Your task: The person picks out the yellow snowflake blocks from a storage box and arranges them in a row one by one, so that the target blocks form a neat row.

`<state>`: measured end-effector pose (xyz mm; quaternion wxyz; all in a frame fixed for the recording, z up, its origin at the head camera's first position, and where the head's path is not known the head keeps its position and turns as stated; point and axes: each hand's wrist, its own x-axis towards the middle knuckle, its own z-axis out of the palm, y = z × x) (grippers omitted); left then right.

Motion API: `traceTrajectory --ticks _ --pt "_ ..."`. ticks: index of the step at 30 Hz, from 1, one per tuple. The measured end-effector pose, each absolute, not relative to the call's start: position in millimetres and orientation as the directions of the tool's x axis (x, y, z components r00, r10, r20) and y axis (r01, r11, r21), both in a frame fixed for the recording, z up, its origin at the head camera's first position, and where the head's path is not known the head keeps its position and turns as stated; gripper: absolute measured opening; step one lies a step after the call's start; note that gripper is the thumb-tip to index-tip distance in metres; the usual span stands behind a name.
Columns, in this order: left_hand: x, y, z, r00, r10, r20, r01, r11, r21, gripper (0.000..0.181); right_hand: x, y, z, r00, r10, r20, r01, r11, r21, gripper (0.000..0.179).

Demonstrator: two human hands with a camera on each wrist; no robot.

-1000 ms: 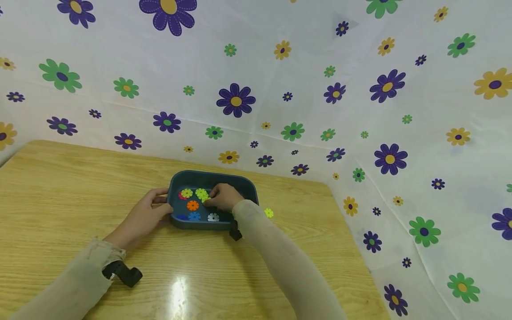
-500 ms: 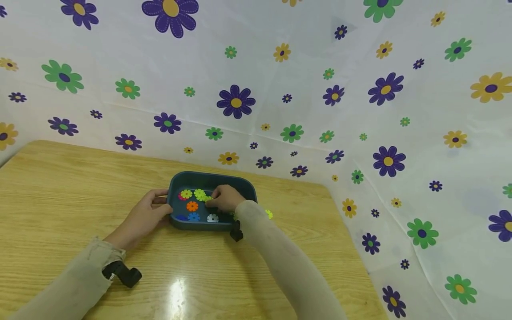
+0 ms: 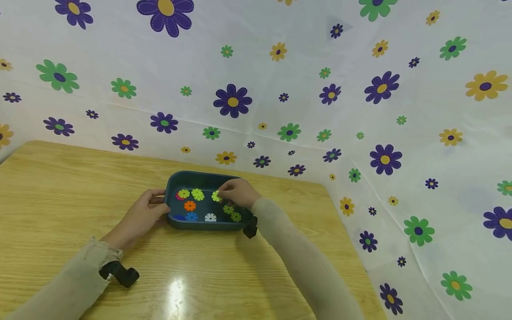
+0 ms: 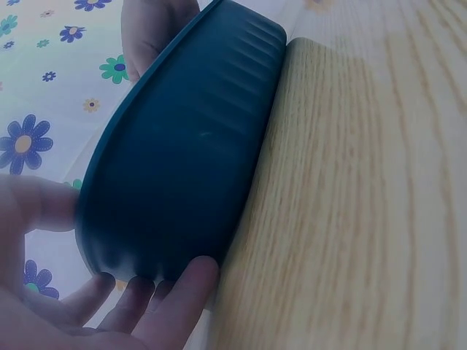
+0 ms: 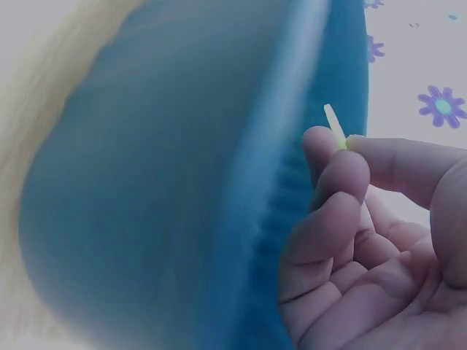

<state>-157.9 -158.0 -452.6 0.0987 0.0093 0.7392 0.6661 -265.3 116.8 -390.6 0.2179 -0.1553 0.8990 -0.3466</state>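
Note:
A dark blue-green plastic tray (image 3: pixel 208 226) stands on the table, holding several small notched snowflake discs. My left hand (image 3: pixel 142 218) grips its left end; in the left wrist view the thumb and fingers (image 4: pixel 191 295) lie against the end wall. Over the tray's right half, my right hand (image 3: pixel 241 194) pinches a yellow snowflake disc (image 5: pixel 333 125) edge-on between thumb and fingertips. Left of it lies a yellow-green disc (image 3: pixel 198 194). An orange disc (image 3: pixel 190 206), a white disc (image 3: pixel 210 217) and a light blue disc (image 3: pixel 191 216) rest on the tray floor.
Below the right hand are two darker green discs (image 3: pixel 236 217) in the tray. A yellow disc (image 3: pixel 183 194) overlaps a pink one at the left. The wooden table (image 3: pixel 100 178) meets a flower-printed cloth (image 3: pixel 304 80) behind and at the right.
My right hand has moved right with the yellow disc, away from the yellow-green one, uncovering the green discs. The loose disc right of the tray is now hidden by the arm. The left hand keeps its grip.

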Motion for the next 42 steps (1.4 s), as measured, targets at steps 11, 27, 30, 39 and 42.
traceTrajectory --ticks 11,27,30,39,42 --pt "-159.4 -158.3 -453.1 -0.98 0.147 -0.132 -0.114 0.124 0.986 0.066 -270.0 173.4 -365.9 -0.893 -0.34 -0.296 0.011 0.639 -0.769 0.014" --pt "-159.8 -159.0 -452.1 -0.979 0.148 -0.141 -0.126 0.111 0.986 0.065 -274.8 261.0 -393.0 -0.924 -0.175 -0.341 0.155 0.643 -0.75 0.02" --pt "-159.8 -158.9 -452.4 -0.979 0.149 -0.141 -0.126 0.111 0.986 0.064 -274.6 274.9 -399.5 -0.928 -0.144 -0.343 0.159 0.682 -0.714 0.02" --pt "-160.0 -159.2 -454.9 -0.978 0.151 -0.146 -0.129 0.118 0.985 0.064 -273.9 294.7 -421.8 -0.928 -0.102 -0.357 0.171 0.736 -0.655 0.015" --pt "-160.3 -158.8 -455.0 -0.978 0.153 -0.145 -0.127 0.12 0.985 0.064 -273.2 295.5 -426.6 -0.93 -0.09 -0.357 0.172 0.752 -0.637 0.014"
